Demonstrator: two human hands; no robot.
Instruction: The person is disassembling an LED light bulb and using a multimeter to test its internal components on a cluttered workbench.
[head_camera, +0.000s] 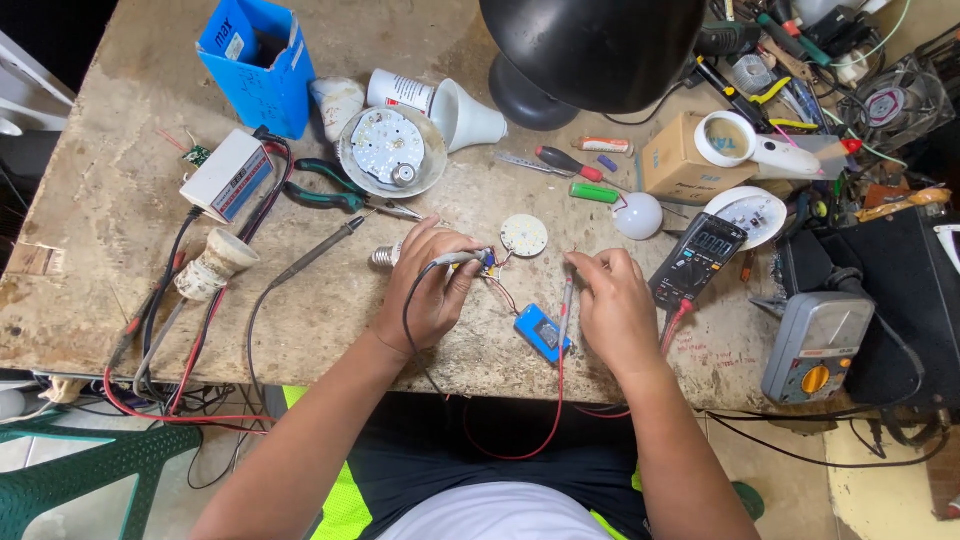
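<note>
The left hand (428, 290) is gripping a black probe (455, 259) in closed fingers against a small circuit board (490, 266) (beside a round disc (524, 235)) — the right hand (612, 305) is pinching a red probe (566, 300) over the worktop (120, 240).

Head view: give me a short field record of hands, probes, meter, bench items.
left hand: grips black test probe against small circuit board of a bulb base
right hand: holds red test probe, tip pointing up
round white LED disc: wired to the board, flat on bench
black digital multimeter: right of the right hand
small blue rectangular module: between the hands
worn wooden workbench: cluttered
</note>
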